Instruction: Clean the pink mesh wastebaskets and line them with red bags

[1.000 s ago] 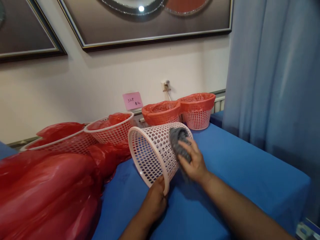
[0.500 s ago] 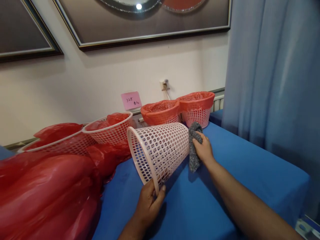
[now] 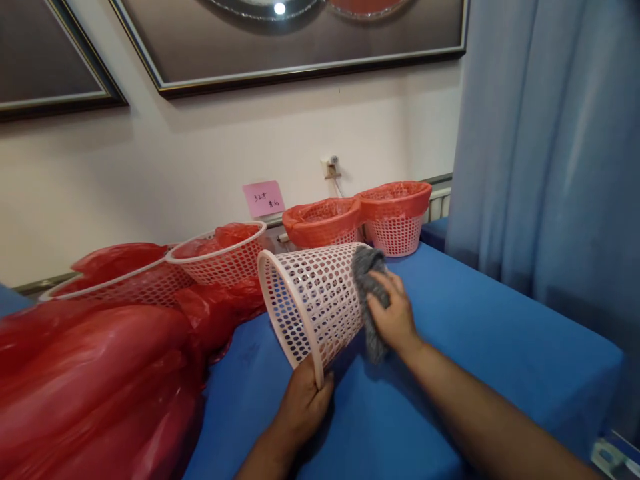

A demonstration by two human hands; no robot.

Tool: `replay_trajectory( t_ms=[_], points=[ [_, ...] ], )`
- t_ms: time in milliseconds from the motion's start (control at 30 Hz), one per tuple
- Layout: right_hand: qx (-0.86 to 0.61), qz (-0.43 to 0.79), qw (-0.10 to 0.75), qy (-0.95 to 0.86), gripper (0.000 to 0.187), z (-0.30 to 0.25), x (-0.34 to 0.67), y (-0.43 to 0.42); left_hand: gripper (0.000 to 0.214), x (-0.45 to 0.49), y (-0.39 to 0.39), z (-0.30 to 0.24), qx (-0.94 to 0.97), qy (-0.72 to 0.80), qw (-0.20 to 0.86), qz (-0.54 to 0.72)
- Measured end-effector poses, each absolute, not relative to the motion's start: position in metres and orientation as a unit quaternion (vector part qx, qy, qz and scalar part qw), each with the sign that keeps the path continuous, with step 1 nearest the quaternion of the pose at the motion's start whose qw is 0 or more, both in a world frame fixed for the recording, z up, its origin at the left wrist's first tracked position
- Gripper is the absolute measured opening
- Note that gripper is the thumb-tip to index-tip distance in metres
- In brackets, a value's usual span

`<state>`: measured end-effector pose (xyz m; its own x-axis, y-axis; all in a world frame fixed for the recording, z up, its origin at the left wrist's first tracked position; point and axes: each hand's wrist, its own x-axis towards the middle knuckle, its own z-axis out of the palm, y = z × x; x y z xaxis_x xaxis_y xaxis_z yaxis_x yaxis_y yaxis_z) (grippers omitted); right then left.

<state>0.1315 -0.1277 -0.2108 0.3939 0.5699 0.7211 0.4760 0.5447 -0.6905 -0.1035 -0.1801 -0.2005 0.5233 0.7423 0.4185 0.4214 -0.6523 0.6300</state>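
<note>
A pale pink perforated plastic wastebasket [image 3: 325, 287] lies tipped on its side, its mouth facing left and toward me. My left hand [image 3: 306, 400] is closed around the lower part of its rim, with the thumb outside and the other fingers partly hidden. At the basket's base end, my right hand [image 3: 395, 310] grips a grey cloth [image 3: 369, 267] and presses it against the wall near the bottom. Part of the cloth hangs below the hand. The basket's base is hidden behind the cloth and hand.
Red plastic bags [image 3: 100, 387] are heaped on the left of the blue-covered table [image 3: 490, 347]. Behind stand several baskets, including one with a red liner [image 3: 323, 223] and another at right [image 3: 396, 230]. A pink note [image 3: 264, 199] is on the wall; a blue curtain [image 3: 540, 147] hangs right.
My right hand has moved the cloth leftward, from the basket's base edge onto its side wall. My left hand keeps hold of the rim, and the basket has shifted only slightly.
</note>
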Motion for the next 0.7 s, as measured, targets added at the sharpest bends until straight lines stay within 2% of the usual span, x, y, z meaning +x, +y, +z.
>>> replay_trajectory(
  t_ms=[100, 200, 333, 400, 500, 600, 700],
  points=[
    [-0.573, 0.14, 0.697, -0.408, 0.044, -0.215, 0.165, -0.091, 0.06, -0.102, -0.179, -0.201, 0.855, 0.339, 0.229, 0.318],
    [-0.555, 0.12, 0.695, -0.441, 0.045, -0.211, 0.164, -0.098, 0.064, -0.099, -0.176, -0.202, 0.861, 0.342, 0.222, 0.304],
    [-0.347, -0.007, 0.639, -0.686, 0.05, -0.202, 0.121, -0.154, 0.053, -0.096, -0.173, -0.203, 0.849, 0.358, 0.249, 0.3],
    [-0.249, -0.031, 0.615, -0.748, 0.055, -0.2, 0.104, -0.177, 0.042, -0.096, -0.176, -0.202, 0.825, 0.377, 0.272, 0.32],
    [-0.197, -0.05, 0.594, -0.779, 0.057, -0.2, 0.096, -0.186, 0.033, -0.097, -0.183, -0.199, 0.776, 0.401, 0.305, 0.379],
    [-0.266, -0.045, 0.604, -0.749, 0.05, -0.203, 0.109, -0.166, 0.036, -0.099, -0.188, -0.196, 0.742, 0.412, 0.309, 0.429],
    [-0.457, 0.017, 0.675, -0.579, 0.04, -0.209, 0.137, -0.128, 0.04, -0.101, -0.189, -0.195, 0.736, 0.421, 0.305, 0.433]
  ],
)
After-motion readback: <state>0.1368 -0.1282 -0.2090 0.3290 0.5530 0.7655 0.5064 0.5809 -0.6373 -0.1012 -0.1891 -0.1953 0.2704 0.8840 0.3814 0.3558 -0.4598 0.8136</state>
